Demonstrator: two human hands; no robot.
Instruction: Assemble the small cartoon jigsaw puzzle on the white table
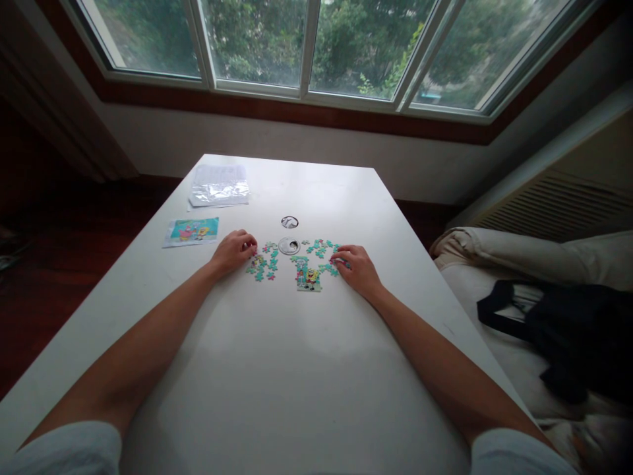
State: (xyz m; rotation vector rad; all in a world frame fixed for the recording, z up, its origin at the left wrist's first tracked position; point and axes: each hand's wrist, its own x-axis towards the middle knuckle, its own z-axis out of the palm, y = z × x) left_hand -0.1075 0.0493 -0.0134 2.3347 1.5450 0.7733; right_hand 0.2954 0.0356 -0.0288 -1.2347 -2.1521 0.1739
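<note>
A partly joined jigsaw puzzle (308, 277) with cartoon figures lies flat on the white table (297, 369). Loose teal and pink puzzle pieces (271, 262) are spread to its left, and more loose pieces (319, 247) lie above and to its right. My left hand (234, 252) is at the outer edge of the left group, fingers curled and tips pinched together; what they hold is too small to make out. On the other side, my right hand (357, 266) reaches over the right group, its thumb and fingertips closed around a pinkish puzzle piece.
A printed cartoon picture sheet (192, 231) lies left of my left hand. Behind it is a clear plastic bag (220, 186) on papers. Two round discs, one farther back (289, 222) and one nearer (289, 246), lie above the puzzle. Dark cloth (578, 336) rests on a pale seat at right.
</note>
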